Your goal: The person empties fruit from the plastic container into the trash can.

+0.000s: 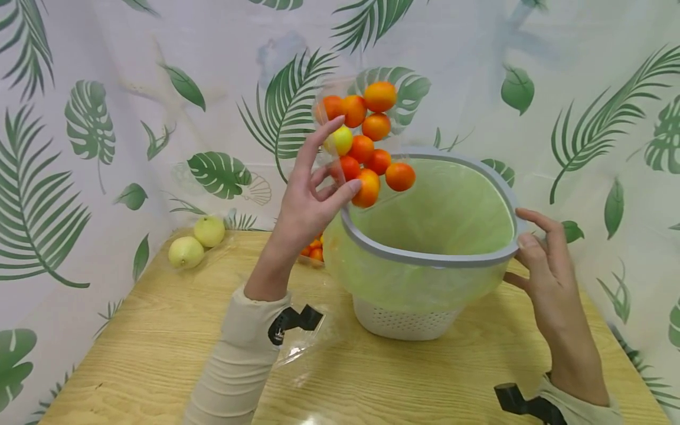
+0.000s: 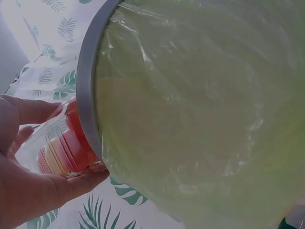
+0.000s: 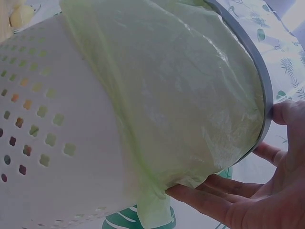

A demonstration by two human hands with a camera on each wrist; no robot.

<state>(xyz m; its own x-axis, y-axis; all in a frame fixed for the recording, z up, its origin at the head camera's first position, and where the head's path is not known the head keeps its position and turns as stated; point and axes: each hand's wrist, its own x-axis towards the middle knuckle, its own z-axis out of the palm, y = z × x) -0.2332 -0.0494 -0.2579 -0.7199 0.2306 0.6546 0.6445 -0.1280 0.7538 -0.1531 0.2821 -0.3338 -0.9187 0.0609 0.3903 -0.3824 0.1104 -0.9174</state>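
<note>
My left hand [image 1: 304, 203] grips a clear plastic box [image 2: 53, 136] between thumb and fingers, raised and tilted at the left side of a wastebasket's mouth. Several orange-red tomatoes [image 1: 362, 149] and a yellow one [image 1: 340, 140] show inside it. The wastebasket [image 1: 406, 323] is white with punched holes, lined with a pale green bag [image 1: 393, 286] under a grey rim ring [image 1: 409, 255]. On the right, my right hand [image 1: 555, 283] holds that rim, thumb on the near side, while lower fingers touch the bag's folded edge in the right wrist view.
Two pale green round fruits [image 1: 186, 252] in clear wrap sit at the table's back left. Behind my left wrist, more small tomatoes [image 1: 316, 254] lie in a clear pack. Clear shiny plastic [image 1: 300, 348] lies on the wooden table [image 1: 159, 330]. Leaf-printed sheeting [image 1: 212, 59] hangs behind.
</note>
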